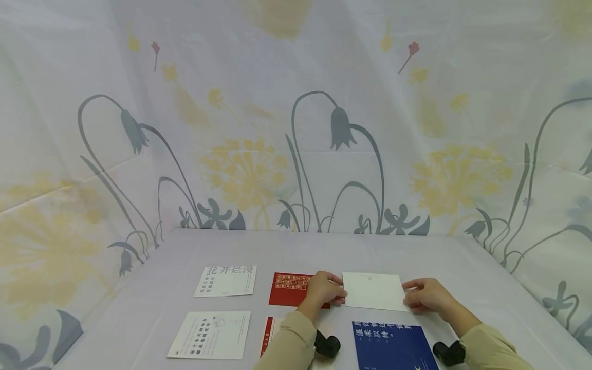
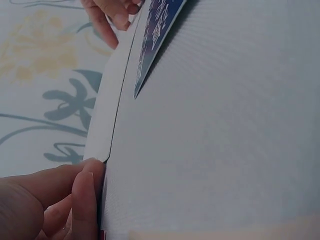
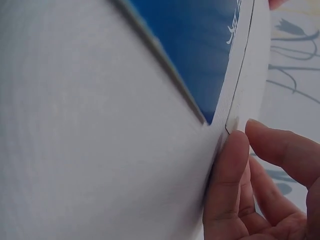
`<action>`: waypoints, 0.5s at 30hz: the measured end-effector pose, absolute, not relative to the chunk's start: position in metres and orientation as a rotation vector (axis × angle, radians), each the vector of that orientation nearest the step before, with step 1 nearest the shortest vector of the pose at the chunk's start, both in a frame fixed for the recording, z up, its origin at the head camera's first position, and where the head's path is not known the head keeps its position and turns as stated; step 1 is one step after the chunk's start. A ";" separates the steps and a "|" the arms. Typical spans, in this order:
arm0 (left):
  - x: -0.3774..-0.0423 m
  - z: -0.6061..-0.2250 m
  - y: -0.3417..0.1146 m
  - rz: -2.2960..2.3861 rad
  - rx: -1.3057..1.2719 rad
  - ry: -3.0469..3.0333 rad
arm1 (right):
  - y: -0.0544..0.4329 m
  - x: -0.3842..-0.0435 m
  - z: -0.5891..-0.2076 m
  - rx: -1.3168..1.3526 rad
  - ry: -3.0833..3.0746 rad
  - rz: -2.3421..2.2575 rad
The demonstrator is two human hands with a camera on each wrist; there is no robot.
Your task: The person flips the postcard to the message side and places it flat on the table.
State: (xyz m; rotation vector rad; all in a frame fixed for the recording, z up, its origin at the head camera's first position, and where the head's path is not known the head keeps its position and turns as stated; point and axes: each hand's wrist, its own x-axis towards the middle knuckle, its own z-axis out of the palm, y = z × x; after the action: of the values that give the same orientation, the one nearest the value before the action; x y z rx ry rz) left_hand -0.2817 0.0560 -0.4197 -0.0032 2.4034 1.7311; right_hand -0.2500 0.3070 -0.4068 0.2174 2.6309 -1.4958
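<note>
A blank-looking white card (image 1: pixel 372 291) with a tiny mark near its top lies between the two hands, low over the tabletop. My left hand (image 1: pixel 326 289) holds its left edge between thumb and fingers. At the opposite edge my right hand (image 1: pixel 426 295) grips with thumb and finger spread along the side. In the left wrist view, the left fingertips (image 2: pixel 92 167) meet a card corner, and in the right wrist view, the right fingertips (image 3: pixel 240 142) do likewise. A red card (image 1: pixel 289 290) with gold squares lies partly under the left hand.
Nearer me is a dark blue card (image 1: pixel 393 344) with white writing. Two white printed cards, an upper one (image 1: pixel 225 281) and a lower one (image 1: pixel 210 335), lie at left. My left sleeve covers much of a red-edged card (image 1: pixel 270 329). A flower-printed cloth (image 1: pixel 314 169) hangs behind the table.
</note>
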 end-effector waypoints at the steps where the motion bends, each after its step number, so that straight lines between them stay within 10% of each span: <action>1: -0.281 -0.419 0.056 1.732 -0.006 2.402 | 0.307 -0.250 -0.407 0.215 2.629 -1.501; 15: -0.284 -0.420 0.054 1.727 -0.018 2.381 | 0.307 -0.251 -0.409 0.239 2.678 -1.452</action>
State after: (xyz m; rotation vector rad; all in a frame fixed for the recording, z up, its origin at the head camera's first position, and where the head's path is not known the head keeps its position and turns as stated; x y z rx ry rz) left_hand -0.2837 0.0537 -0.4196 -0.0177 2.3806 1.7272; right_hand -0.2511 0.3070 -0.4088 0.2387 2.6777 -1.4519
